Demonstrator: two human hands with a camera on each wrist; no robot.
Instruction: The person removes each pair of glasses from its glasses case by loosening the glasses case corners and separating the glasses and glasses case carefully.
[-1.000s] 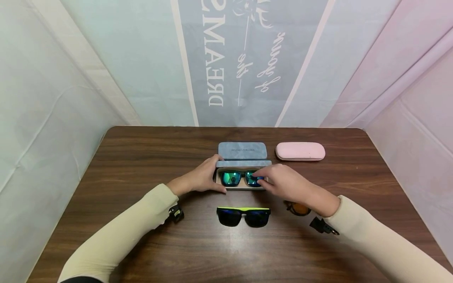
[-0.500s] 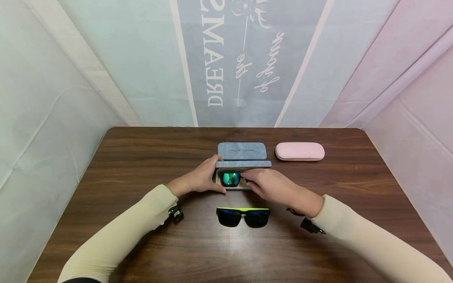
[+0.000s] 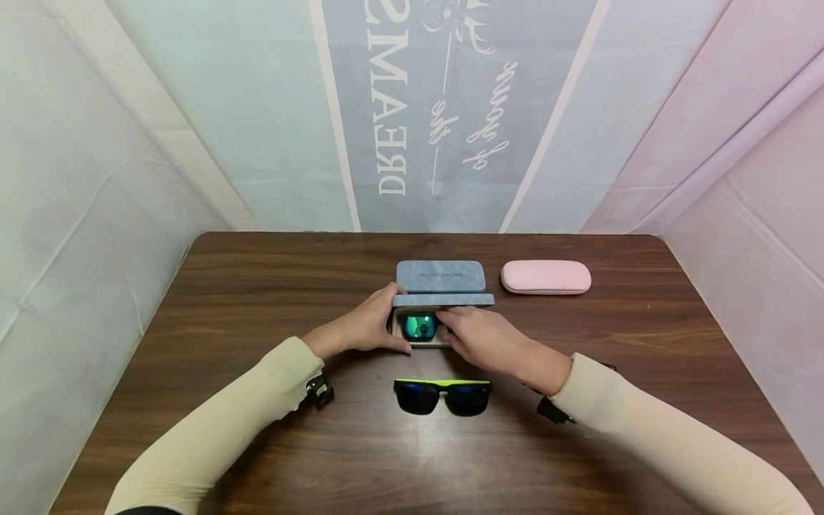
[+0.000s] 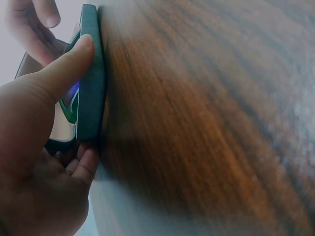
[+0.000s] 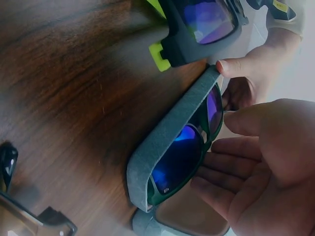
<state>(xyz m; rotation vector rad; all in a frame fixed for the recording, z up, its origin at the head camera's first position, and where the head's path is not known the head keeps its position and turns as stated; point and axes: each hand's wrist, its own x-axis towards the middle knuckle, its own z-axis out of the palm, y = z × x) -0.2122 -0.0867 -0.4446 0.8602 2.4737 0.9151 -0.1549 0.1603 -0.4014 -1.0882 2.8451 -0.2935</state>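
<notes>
An open blue glasses case (image 3: 421, 344) stands at the middle of the table, its raised lid (image 3: 443, 300) at the back. Sunglasses with green mirrored lenses (image 3: 420, 326) lie in it. My left hand (image 3: 360, 323) grips the case's left end, thumb at the front and fingers behind. In the right wrist view, my right hand (image 5: 266, 162) has its fingers extended, with the tips right at the sunglasses' bridge. That hand covers the right lens in the head view. Black sunglasses with a yellow-green edge (image 3: 443, 397) lie in front of the case.
Directly behind the open case is a blue case with lettering (image 3: 440, 276). A pink glasses case (image 3: 546, 277) lies to its right. Sunglasses with amber lenses (image 5: 24, 221) show in the right wrist view's corner, mostly hidden under my right forearm in the head view.
My right hand has moved left along the sunglasses, from the right lens to the bridge, covering that lens. The left hand and the case have stayed put.
</notes>
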